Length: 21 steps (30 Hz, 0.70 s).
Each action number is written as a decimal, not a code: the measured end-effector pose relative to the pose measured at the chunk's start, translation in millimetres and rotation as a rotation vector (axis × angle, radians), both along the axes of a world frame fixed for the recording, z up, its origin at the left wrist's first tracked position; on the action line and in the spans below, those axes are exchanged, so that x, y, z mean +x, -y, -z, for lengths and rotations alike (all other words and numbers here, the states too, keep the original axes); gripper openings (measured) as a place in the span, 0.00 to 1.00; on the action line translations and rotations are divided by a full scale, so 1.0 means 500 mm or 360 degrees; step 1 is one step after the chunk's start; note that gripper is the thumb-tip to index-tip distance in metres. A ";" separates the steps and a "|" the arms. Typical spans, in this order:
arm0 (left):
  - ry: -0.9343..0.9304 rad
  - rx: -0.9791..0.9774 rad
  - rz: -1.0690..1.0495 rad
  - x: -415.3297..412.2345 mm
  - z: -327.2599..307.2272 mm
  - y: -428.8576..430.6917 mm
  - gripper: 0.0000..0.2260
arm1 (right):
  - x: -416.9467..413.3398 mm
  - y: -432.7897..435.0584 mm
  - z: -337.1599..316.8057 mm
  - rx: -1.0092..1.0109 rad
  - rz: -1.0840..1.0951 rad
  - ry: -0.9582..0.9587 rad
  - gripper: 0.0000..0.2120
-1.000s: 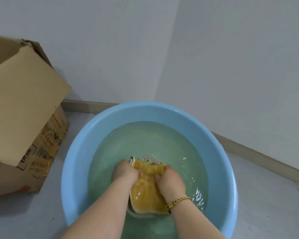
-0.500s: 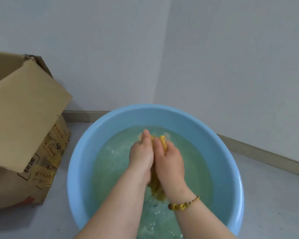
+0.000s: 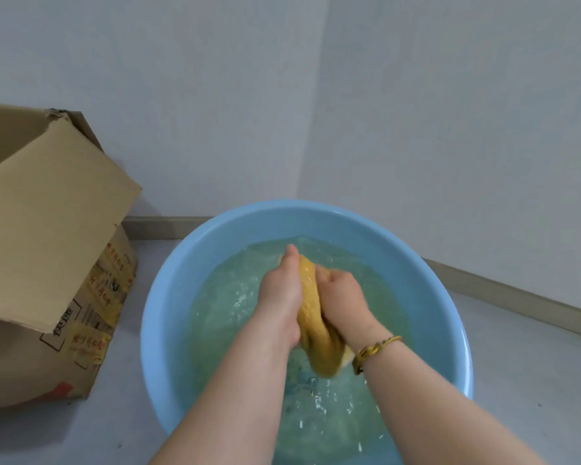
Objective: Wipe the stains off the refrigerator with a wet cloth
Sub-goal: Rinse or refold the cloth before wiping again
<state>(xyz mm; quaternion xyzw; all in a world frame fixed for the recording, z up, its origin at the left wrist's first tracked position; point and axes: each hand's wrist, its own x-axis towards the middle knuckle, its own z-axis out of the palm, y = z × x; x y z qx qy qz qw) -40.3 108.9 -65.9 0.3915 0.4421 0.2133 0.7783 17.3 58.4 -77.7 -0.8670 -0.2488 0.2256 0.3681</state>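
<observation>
A wet yellow cloth (image 3: 316,325) is bunched into a thick roll between both my hands, lifted just above the water in a round light-blue basin (image 3: 168,290). My left hand (image 3: 280,290) grips the cloth's left side, its fingers pointing away from me. My right hand (image 3: 342,302), with a yellow braided bracelet on the wrist, grips the right side. The cloth's lower end hangs down toward the rippling water. No refrigerator is in view.
An open brown cardboard box (image 3: 51,250) with a raised flap stands on the floor left of the basin. White walls meet in a corner right behind the basin, with a beige baseboard (image 3: 503,290) along the grey floor.
The cloth went from spread under water to bunched between my hands and raised out of the water. My hands came together and moved toward the far side; the water is now disturbed.
</observation>
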 end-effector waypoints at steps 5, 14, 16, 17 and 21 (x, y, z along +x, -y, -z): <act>-0.0066 -0.0025 0.0434 -0.020 0.037 -0.015 0.10 | 0.041 0.025 0.047 -0.0292 0.0079 -0.0187 0.18; -0.1221 0.0678 0.0829 -0.040 0.147 -0.043 0.21 | 0.026 0.040 0.121 -0.0780 -0.0293 0.0014 0.16; -0.1075 0.0647 0.0689 -0.030 0.151 -0.037 0.20 | 0.023 0.034 0.111 -0.0568 -0.0168 -0.0066 0.15; -0.0926 0.0555 0.0569 -0.022 0.144 -0.033 0.20 | 0.021 0.032 0.104 -0.0380 -0.0084 -0.0151 0.13; -0.0519 0.0314 0.0076 0.004 0.091 -0.019 0.21 | -0.015 0.033 0.043 0.0267 0.0059 -0.0171 0.11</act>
